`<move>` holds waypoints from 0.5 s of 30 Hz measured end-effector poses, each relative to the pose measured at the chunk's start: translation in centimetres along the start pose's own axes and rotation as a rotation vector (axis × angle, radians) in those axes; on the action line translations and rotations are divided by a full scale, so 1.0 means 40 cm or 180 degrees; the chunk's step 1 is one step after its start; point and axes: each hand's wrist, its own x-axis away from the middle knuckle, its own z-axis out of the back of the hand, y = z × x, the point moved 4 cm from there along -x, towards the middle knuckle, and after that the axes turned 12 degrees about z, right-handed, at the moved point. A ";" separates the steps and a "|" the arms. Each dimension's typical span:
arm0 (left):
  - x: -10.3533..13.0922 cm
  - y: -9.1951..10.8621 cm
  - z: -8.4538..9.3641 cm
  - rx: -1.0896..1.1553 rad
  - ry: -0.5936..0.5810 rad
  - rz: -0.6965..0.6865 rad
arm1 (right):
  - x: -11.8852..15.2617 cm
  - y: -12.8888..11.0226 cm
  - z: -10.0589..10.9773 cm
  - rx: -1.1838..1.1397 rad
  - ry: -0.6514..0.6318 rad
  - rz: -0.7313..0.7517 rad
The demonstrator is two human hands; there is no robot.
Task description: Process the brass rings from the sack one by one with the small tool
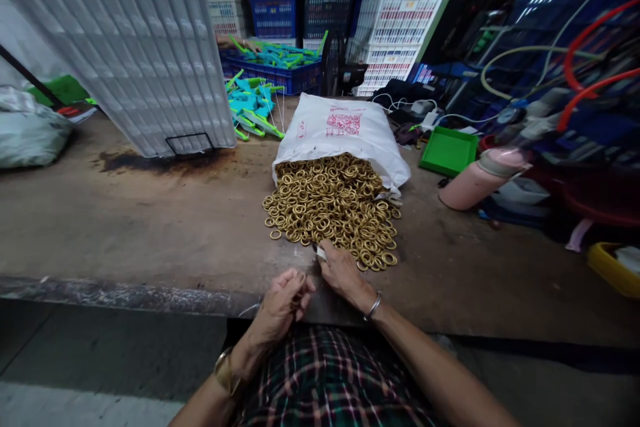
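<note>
Golden rings [333, 203] spill from a white sack [310, 123]; near them, the left hand [284, 300] is curled, the right hand [344, 275] half closed; what either holds, I cannot tell.

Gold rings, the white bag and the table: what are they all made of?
The gold rings look like metal, perhaps brass, with a soft shine, though gold-coloured plastic is possible. The white bag seems to be thin plastic, perhaps woven: it's creased and printed in red, but I can't see a weave. The table looks like worn wood, dull brown with stains and a scuffed edge.
</note>
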 end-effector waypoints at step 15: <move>-0.030 -0.057 0.057 0.1428 -0.0015 0.0492 | -0.033 0.044 -0.018 0.0307 0.0389 -0.0097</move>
